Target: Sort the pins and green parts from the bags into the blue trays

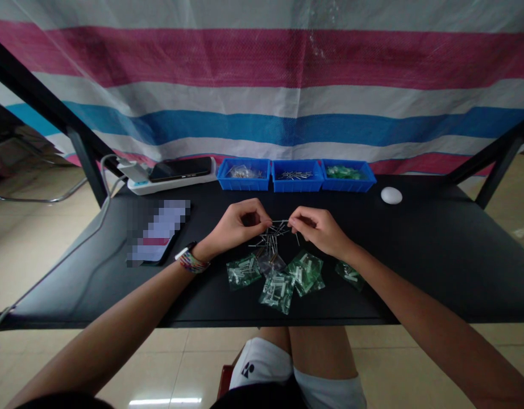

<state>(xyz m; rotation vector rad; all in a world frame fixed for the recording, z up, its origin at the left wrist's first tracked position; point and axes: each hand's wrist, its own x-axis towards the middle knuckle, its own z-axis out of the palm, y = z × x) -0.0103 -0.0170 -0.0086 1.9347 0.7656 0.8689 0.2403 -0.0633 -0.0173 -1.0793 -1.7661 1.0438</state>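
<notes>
A thin metal pin (pixel 280 220) spans the gap between my two hands, just above the black table. My left hand (pixel 245 220) pinches one end, finger and thumb together. At the other end, my right hand (pixel 315 226) pinches too, its remaining fingers curled. Beneath lies a loose pile of similar metal pins (pixel 270 241). Nearer to me are several small green-tinted plastic packets (pixel 277 292) with pale stick-like pieces inside, and a clear packet (pixel 270 263) partly among them. One more green packet (pixel 350 275) lies beside my right forearm.
Three blue bins stand along the back: one with clear packets (pixel 244 184), one with metal pins (pixel 298 185), one with green packets (pixel 347 185). A power strip (pixel 172 183) bears a phone (pixel 181 168). Another phone (pixel 159 233) lies left; a white mouse-like object (pixel 391 196) sits right.
</notes>
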